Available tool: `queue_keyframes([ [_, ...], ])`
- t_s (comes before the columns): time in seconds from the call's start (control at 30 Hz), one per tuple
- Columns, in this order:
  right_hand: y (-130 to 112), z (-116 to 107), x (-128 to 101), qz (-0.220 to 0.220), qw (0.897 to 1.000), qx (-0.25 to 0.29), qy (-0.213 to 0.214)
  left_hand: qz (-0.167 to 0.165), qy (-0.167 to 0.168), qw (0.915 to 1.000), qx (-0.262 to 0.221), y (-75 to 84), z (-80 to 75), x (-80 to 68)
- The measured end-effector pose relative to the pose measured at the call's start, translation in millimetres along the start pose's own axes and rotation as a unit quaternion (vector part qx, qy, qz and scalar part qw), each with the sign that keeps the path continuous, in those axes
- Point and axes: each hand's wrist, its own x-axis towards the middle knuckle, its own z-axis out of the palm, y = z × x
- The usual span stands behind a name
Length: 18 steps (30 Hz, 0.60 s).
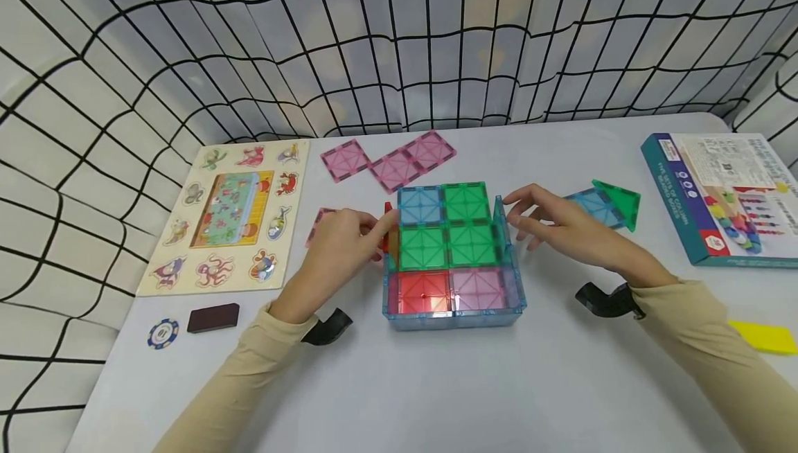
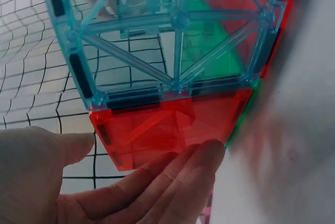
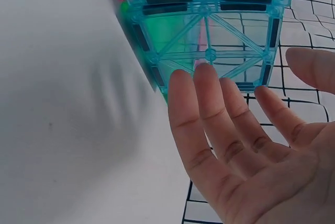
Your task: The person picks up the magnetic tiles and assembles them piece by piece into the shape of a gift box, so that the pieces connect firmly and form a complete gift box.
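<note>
The left hand reaches in with its fingers nearly straight against the outside of a smooth, see-through red tile, thumb by its edge. The right hand is released, fingers loosely spread and gently bent beside a blue tile with raised cross ribs, though contact is unclear. Between them, the open-topped, boxy block of shiny plastic squares sits mid-table on the matte white surface.

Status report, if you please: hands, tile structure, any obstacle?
Left hand at red side tile. Right hand at blue side tile. Tile structure on table. No obstacle seen.
</note>
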Motion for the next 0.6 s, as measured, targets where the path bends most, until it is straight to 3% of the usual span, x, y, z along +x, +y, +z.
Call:
queue_keyframes([
  [0.17,3.3,2.1,-2.1,0.012,1.0,0.014,-0.016,-0.02,-0.045,0.9955,-0.08,-14.2,-1.5,2.7],
  [0.3,4.9,4.0,-3.1,0.024,0.999,0.033,-0.029,-0.019,-0.087,0.989,-0.118,-22.1,0.5,5.5],
  [0.43,4.7,8.4,-3.8,0.038,0.998,0.044,-0.034,-0.029,-0.124,0.9777,-0.167,-25.3,3.4,4.3],
  [0.6,2.4,16.2,-9.7,0.063,0.997,0.035,-0.037,-0.041,-0.162,0.9572,-0.236,-23.8,5.9,-1.8],
])
